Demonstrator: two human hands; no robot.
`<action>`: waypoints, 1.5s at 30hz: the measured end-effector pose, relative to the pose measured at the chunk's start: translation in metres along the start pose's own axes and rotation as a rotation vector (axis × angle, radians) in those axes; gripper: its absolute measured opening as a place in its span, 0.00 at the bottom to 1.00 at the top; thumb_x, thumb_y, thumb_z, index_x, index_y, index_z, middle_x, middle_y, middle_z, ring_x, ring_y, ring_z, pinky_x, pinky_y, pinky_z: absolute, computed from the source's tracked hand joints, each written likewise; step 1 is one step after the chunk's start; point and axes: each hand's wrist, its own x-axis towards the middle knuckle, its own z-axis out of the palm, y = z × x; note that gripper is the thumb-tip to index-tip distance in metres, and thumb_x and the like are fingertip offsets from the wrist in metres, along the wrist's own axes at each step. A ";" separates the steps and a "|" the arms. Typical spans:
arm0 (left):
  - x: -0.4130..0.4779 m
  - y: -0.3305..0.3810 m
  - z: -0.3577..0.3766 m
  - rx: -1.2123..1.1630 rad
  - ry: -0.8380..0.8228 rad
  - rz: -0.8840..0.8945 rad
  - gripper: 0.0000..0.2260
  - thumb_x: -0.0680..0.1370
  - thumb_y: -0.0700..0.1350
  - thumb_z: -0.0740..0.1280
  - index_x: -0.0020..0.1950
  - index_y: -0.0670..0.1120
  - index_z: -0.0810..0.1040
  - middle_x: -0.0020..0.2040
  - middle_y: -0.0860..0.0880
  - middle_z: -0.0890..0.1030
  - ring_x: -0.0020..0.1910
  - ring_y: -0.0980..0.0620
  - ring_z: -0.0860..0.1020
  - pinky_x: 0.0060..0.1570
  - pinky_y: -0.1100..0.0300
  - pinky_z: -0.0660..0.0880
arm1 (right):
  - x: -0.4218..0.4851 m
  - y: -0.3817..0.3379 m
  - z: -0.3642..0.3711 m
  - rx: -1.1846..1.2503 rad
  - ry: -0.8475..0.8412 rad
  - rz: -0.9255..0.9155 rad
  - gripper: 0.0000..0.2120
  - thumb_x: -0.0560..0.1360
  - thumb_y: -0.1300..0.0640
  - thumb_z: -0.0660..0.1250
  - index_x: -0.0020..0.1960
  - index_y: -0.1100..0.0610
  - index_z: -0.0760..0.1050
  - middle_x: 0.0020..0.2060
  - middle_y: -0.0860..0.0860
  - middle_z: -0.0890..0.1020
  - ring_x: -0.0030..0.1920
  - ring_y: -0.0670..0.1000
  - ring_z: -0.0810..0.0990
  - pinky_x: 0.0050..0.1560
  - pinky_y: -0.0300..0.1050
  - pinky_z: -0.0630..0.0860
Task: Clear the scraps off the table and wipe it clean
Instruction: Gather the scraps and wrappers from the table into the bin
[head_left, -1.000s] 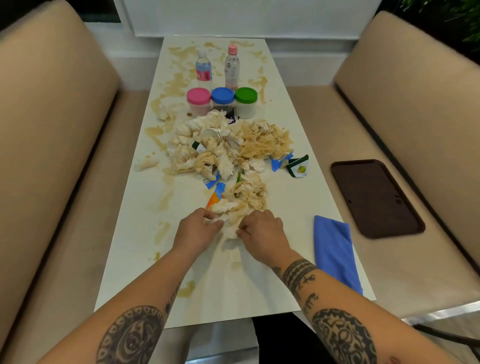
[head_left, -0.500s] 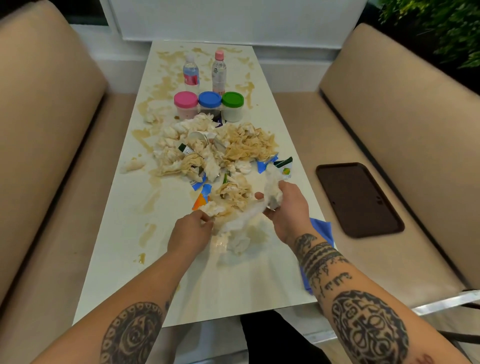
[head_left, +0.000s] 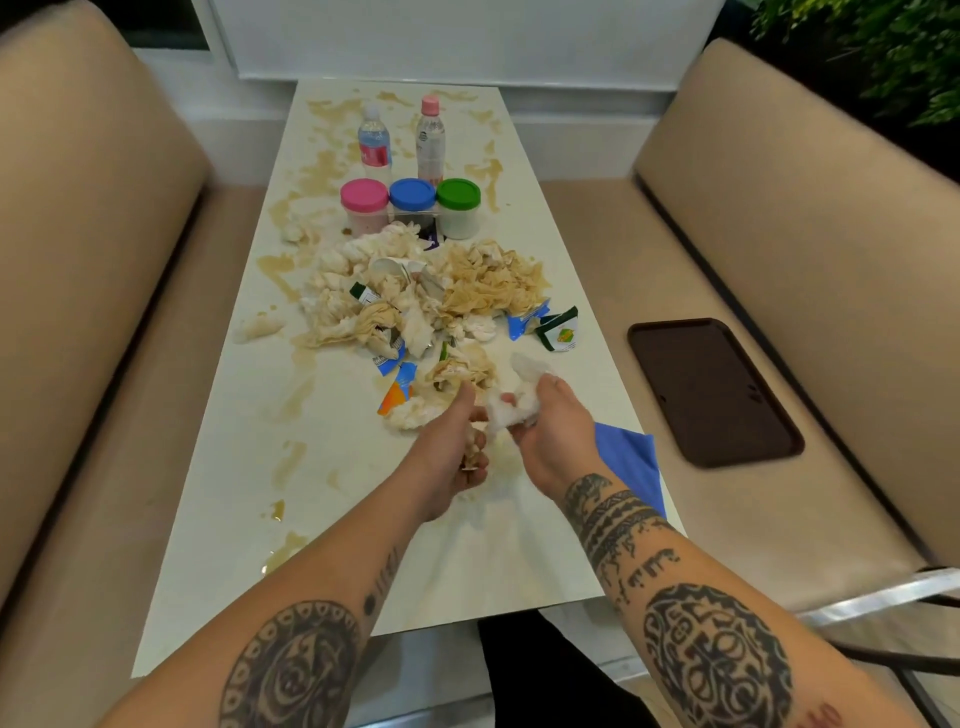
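Hands: left hand (head_left: 451, 457) and right hand (head_left: 551, 435) both grip one wad of white napkin (head_left: 511, 404).
Table (head_left: 234, 457): brown stains; scrap heap (head_left: 426, 291) beyond hands.
Cloth (head_left: 631, 462): blue, beside right wrist.

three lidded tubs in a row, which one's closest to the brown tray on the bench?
The green-lidded tub, at the right end of the row; the blue-lidded tub sits in the middle and the pink-lidded tub farthest from the tray.

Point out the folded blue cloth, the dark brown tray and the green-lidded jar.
Folded blue cloth (head_left: 631, 460): head view, middle of its visible part.
Dark brown tray (head_left: 711, 389): head view, centre of its flat bottom.
Green-lidded jar (head_left: 458, 193): head view, top of the lid.
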 end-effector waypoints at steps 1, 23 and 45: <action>0.001 0.003 0.005 -0.083 -0.017 -0.009 0.25 0.79 0.69 0.60 0.53 0.47 0.80 0.36 0.49 0.78 0.33 0.52 0.75 0.34 0.58 0.76 | -0.003 0.004 0.002 -0.103 -0.046 -0.031 0.14 0.85 0.53 0.55 0.63 0.54 0.76 0.59 0.55 0.82 0.52 0.50 0.83 0.57 0.50 0.80; -0.006 -0.001 -0.078 -0.148 0.371 0.260 0.09 0.81 0.47 0.69 0.53 0.41 0.75 0.46 0.45 0.81 0.42 0.46 0.83 0.52 0.43 0.82 | -0.006 0.079 -0.018 -1.413 -0.237 -0.391 0.11 0.80 0.52 0.65 0.55 0.59 0.77 0.51 0.55 0.77 0.54 0.58 0.74 0.54 0.51 0.71; -0.033 -0.026 -0.125 -0.119 0.557 0.222 0.21 0.80 0.63 0.64 0.43 0.46 0.74 0.39 0.48 0.75 0.34 0.51 0.70 0.27 0.62 0.73 | 0.012 0.070 0.036 -1.281 -0.081 -0.205 0.15 0.77 0.46 0.69 0.50 0.58 0.75 0.47 0.55 0.80 0.46 0.56 0.78 0.39 0.45 0.69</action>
